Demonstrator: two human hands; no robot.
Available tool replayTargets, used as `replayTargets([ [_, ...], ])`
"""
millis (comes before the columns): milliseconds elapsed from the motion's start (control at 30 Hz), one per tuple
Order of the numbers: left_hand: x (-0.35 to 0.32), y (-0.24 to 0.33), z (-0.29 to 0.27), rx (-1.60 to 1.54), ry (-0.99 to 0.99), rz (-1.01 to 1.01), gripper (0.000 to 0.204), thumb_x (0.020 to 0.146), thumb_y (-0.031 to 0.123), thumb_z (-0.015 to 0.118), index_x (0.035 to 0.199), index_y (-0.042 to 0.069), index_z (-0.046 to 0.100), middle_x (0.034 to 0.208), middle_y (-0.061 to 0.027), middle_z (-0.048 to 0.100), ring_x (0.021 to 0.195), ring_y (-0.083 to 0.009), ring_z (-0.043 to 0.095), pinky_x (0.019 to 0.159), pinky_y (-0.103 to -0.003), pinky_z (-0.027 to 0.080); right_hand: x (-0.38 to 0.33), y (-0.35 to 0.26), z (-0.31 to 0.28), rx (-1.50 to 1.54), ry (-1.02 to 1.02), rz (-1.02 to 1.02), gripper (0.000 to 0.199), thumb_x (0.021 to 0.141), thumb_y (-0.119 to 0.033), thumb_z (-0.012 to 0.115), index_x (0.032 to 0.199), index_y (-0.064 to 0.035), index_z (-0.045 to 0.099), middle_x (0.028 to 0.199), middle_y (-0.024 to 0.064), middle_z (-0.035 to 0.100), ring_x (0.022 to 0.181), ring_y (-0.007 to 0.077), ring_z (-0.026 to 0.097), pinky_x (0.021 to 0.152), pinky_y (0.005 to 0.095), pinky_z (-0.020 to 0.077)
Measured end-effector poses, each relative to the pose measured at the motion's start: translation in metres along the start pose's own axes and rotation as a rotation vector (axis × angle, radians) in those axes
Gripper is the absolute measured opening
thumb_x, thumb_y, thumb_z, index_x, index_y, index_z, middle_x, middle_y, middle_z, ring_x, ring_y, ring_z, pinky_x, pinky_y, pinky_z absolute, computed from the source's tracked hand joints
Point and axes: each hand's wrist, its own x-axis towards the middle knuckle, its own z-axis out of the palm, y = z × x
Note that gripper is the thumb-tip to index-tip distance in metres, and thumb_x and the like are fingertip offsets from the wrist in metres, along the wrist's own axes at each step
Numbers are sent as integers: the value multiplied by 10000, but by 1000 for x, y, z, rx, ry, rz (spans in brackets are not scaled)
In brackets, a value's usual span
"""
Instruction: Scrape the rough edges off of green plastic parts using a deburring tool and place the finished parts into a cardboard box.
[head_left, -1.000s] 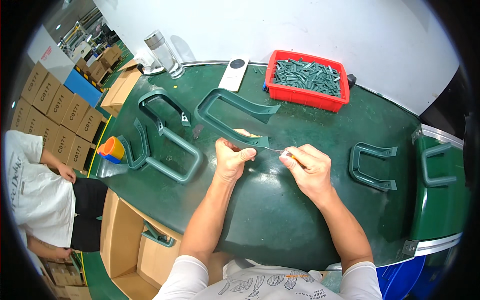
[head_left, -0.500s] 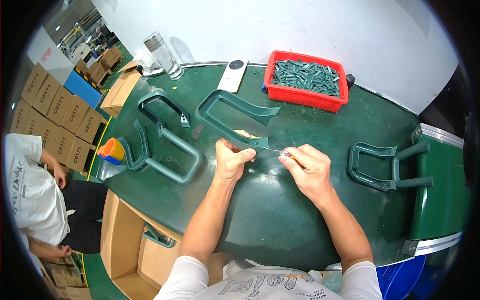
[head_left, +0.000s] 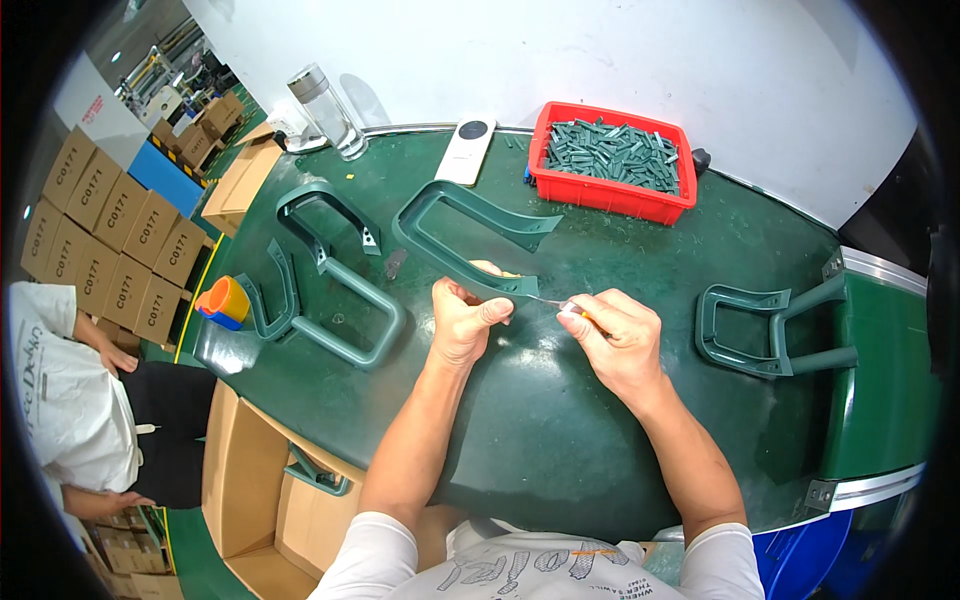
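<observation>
Green U-shaped bracket (head_left: 440, 257) over table (head_left: 570, 440), open end facing right. Left hand (head_left: 463, 318) pinches lower arm near its end, fingertips partly hidden behind. Right hand (head_left: 622, 335) pinches slim metal-tipped tool (head_left: 545, 300), handle mostly hidden; tip at bracket's lower end, contact too small to tell. Bare tabletop between forearms, open rightward to bracket pair (head_left: 740, 366) near conveyor (head_left: 885, 410) edge. Red bin (head_left: 600, 195) well apart, beyond hands. Table's near edge partly hidden by torso (head_left: 540, 560).
</observation>
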Motion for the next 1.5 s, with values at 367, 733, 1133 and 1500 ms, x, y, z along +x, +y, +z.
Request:
replayTargets([
  [367, -2, -6, 0, -48, -165, 13, 549, 559, 209, 867, 980, 32, 561, 808, -166, 637, 560, -153, 567, 459, -231, 431, 7, 0, -9, 8, 133, 184, 137, 811, -142, 678, 854, -11, 674, 606, 64, 531, 532, 146, 487, 510, 269, 396],
  [733, -2, -9, -3, -64, -239, 58, 536, 579, 221, 859, 971, 28, 549, 779, -186, 635, 639, -195, 609, 456, -231, 448, 8, 15, -14, -8, 155, 267, 188, 831, -187, 669, 859, 0, 671, 599, 53, 521, 544, 131, 470, 514, 269, 389],
  [1133, -4, -12, -3, -110, -260, 14, 536, 576, 232, 860, 950, 32, 533, 774, -153, 626, 708, -213, 632, 483, -231, 477, 7, 19, -14, -25, 187, 231, 164, 837, -169, 654, 852, -6, 665, 597, 64, 518, 535, 153, 479, 509, 279, 393],
  [1500, -3, -7, 5, -162, -274, 16, 459, 586, 141, 855, 937, 28, 583, 737, -87, 632, 685, -188, 628, 622, -291, 510, 5, 22, -14, -39, 168, 200, 153, 836, -158, 649, 876, -11, 664, 587, 74, 503, 527, 168, 473, 505, 285, 391],
])
